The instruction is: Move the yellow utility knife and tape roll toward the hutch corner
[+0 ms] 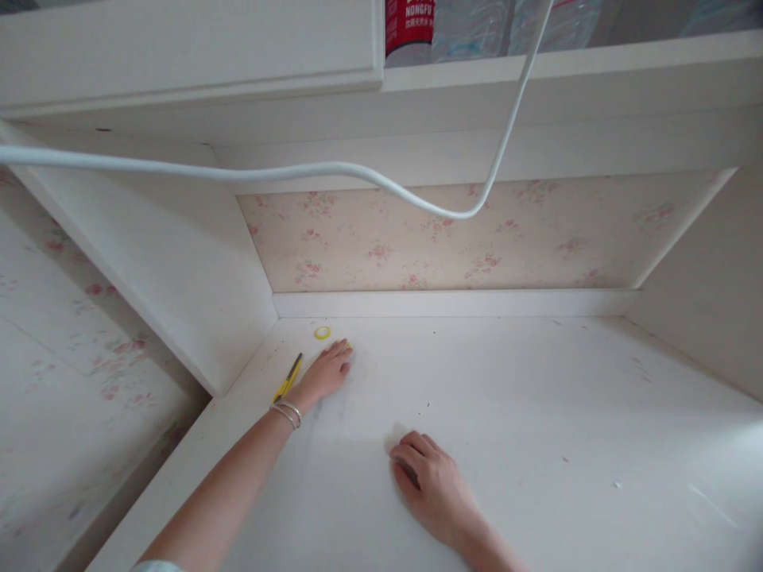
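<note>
My left hand (327,372) reaches to the back left of the white desk surface. Its fingers are pressed together over a small yellow thing, mostly hidden, at the fingertips. Just behind it lies a yellow ring, like a roll of tape (323,333). A yellow and black utility knife (288,378) rests beside my left wrist, which wears silver bangles. My right hand (432,485) lies nearer the front, on the desk, with its fingers curled; whether anything is under them is hidden.
A white cable (358,170) hangs across the upper view. Above is a cabinet (191,48) with a shelf of plastic-wrapped bottles (408,28). White side panels and a low back ledge (453,303) bound the desk (524,397). Small specks lie on it.
</note>
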Demonstrator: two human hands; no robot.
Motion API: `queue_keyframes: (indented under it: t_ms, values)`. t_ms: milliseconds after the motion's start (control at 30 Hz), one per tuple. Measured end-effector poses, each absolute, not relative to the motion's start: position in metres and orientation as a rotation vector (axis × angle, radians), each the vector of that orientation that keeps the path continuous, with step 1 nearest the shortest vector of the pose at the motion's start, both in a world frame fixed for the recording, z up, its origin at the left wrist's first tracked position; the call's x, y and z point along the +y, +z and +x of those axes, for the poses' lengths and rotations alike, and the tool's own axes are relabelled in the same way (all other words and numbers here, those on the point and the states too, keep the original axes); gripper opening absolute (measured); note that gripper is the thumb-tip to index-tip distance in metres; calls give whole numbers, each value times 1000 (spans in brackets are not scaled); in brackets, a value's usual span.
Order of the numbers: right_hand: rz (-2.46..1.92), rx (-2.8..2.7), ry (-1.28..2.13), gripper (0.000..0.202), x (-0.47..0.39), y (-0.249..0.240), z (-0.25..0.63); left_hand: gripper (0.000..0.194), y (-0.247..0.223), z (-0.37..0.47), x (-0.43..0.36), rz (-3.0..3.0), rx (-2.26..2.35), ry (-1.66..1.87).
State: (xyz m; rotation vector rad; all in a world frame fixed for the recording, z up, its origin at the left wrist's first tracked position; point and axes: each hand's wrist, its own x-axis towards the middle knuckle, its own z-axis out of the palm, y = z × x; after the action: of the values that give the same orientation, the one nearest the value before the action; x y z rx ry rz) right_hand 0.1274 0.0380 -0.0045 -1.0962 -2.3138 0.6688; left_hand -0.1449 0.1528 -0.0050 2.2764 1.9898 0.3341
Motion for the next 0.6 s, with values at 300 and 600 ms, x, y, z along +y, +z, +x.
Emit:
queue_keyframes:
  t_ms: [300,600]
  values:
    - [-1078,-2320,653,19,39,-2,129,27,17,-69,93,2067,1737,983]
    - [-1089,-2296,641,36,34,-25,135,29,18,31,18,1700,1363,1077]
